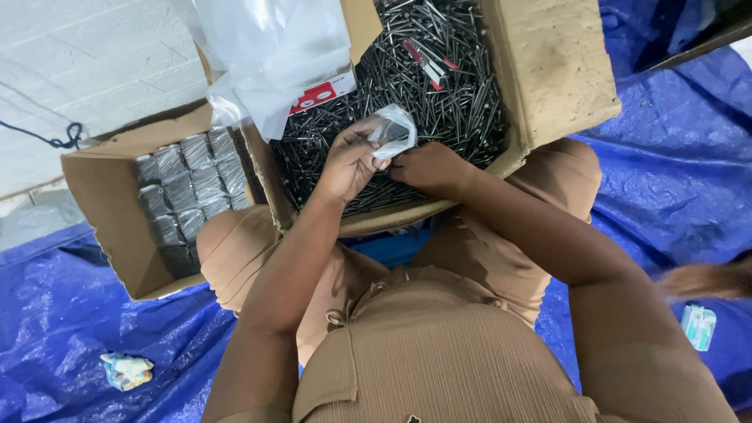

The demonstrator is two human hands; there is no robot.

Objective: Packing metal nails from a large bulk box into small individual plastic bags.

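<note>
Left hand (350,160) pinches a small clear bag (394,131) over the big box of nails (439,86); right hand (427,166) fingers curl at its mouth. Left box (110,211) already holds many filled packets (188,188), heaps of nails remain.

I have one view only, from the camera on the person's head, looking steeply down over chest and lap at close range (there is no second view to overlap with); it takes in the cardboard box (548,70) and blue tarp (674,180) just beyond the knees.
</note>
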